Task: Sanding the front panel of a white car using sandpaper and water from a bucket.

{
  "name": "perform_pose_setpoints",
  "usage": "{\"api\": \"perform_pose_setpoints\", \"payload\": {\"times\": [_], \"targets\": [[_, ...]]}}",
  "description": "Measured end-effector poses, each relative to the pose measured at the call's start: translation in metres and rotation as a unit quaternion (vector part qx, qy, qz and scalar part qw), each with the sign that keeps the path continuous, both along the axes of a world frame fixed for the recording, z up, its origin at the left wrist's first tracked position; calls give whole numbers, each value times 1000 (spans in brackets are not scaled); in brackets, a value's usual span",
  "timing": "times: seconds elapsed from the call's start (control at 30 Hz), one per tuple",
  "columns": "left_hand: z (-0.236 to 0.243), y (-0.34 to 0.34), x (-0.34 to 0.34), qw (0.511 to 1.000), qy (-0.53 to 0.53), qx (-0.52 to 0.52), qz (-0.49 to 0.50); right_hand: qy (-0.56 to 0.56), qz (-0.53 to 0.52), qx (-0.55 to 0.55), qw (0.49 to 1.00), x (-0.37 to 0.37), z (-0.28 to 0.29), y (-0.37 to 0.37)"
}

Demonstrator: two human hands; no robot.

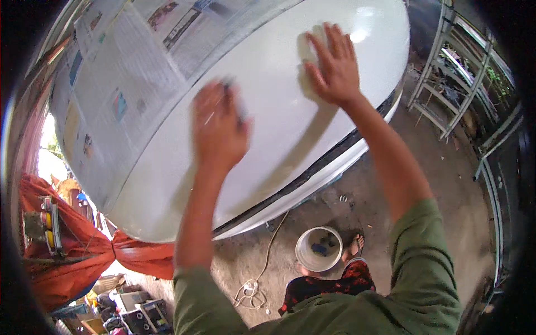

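A broad, glossy white curved panel (268,111), much like a vehicle's body, fills the middle of the view. Over its left part sits my left hand (220,125), smeared by motion. A dark, flat-looking piece (240,109) shows along its fingers and thumb, too blurred to name. Farther right and up the panel, my right hand (336,67) has its fingers spread and palm toward the white surface, holding nothing. It seems to rest flat there, its shadow close beside it.
Newspaper sheets (134,72) cover the part beyond the panel. A black strip (290,184) runs along its near edge. Below stands a white bucket (301,251) with dark things inside, beside a coiled cord (251,293). A metal stepladder (455,67) is at right, an orange tarp (72,262) at left.
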State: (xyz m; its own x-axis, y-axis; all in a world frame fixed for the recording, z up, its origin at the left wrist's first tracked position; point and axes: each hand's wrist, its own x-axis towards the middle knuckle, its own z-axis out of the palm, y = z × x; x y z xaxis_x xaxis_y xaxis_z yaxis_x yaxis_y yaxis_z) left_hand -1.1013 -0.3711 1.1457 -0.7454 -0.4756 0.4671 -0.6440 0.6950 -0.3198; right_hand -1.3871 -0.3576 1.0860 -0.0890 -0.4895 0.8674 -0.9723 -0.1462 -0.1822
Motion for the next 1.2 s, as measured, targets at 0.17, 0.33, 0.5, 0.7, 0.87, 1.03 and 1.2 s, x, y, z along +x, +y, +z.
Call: {"api": "perform_pose_setpoints", "payload": {"times": [0.17, 0.33, 0.5, 0.7, 0.87, 1.03, 1.2], "targets": [[7, -6, -25, 1000, 11, 14, -22, -52, 32, -60, 996, 13, -8, -4], [-53, 21, 131, 998, 36, -31, 41, -76, 35, -116, 990, -5, -13, 9], [5, 6, -39, 999, 27, 30, 4, -176, 34, -158, 971, 6, -13, 3], [-8, -5, -78, 999, -15, 20, 42, -267, 115, -187, 938, -74, -48, 28], [-49, 12, -15, 995, 44, -23, 90, -344, 15, -140, 928, -209, -98, 157], [10, -18, -247, 999, 2, 44, -29, -288, 158, -101, 939, -184, -56, 124], [-27, 1, -121, 996, -44, 37, 61, -269, -138, 166, 938, -352, -83, 321]]}}
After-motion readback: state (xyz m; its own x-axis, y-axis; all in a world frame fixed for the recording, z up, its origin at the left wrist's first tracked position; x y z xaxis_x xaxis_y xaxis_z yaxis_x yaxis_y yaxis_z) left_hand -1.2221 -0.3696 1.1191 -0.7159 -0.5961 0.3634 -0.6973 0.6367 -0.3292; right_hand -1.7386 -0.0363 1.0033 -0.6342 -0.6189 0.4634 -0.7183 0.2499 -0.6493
